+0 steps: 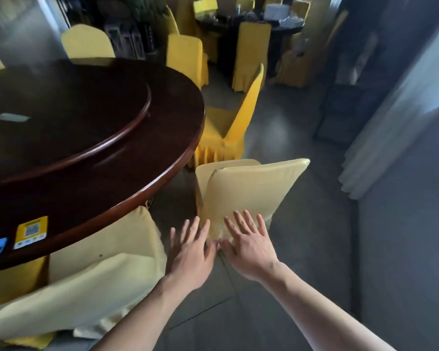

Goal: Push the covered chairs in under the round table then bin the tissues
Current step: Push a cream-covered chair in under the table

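Lower centre of frame: our left hand (190, 252) and right hand (249, 247) reach forward side by side, fingers straight and spread, gripping nothing. The right hand's fingertips lie on the back of a pale covered chair (246, 191); the left hand sits at its lower left edge, contact uncertain through blur. Flat palms suit a push, we judge, since the loose cover offers little to grab. That chair stands right of centre, just off the rim of the round desk (117, 158), turned at an angle and not yet tucked under. At lower left another pale chair (107, 252) has its seat partly beneath the rim. A yellow chair (228, 122) behind also stands out from the desk. A small white object (12, 117) on the turntable, middle left, may be tissues; too blurred to tell. No bin shows.
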